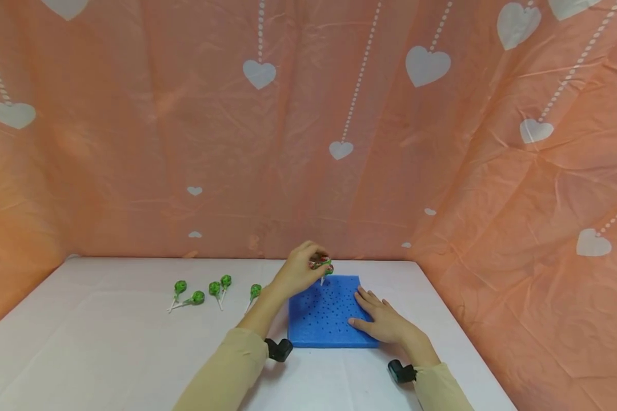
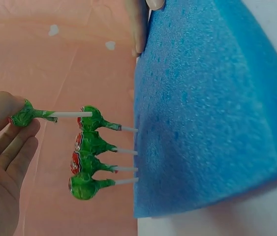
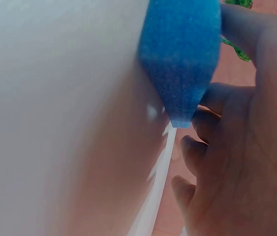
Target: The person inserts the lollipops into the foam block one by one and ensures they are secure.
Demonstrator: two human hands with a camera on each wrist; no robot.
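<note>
Our left hand pinches a lollipop above the foam at twelve o'clock, four lollipops stand in it there, our right hand rests, fingers spread, at three, five loose lollipops lie at nine

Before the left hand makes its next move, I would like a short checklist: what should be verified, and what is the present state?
1. Left hand grips a lollipop: ok.
2. Its stick points toward the foam: ok.
3. Right hand rests on the foam: ok.
4. Four planted lollipops stand in the foam: ok.
5. Held stick is in the foam: not ok, the tip is apart from it.
6. Held stick lines up with a hole: cannot tell.
</note>
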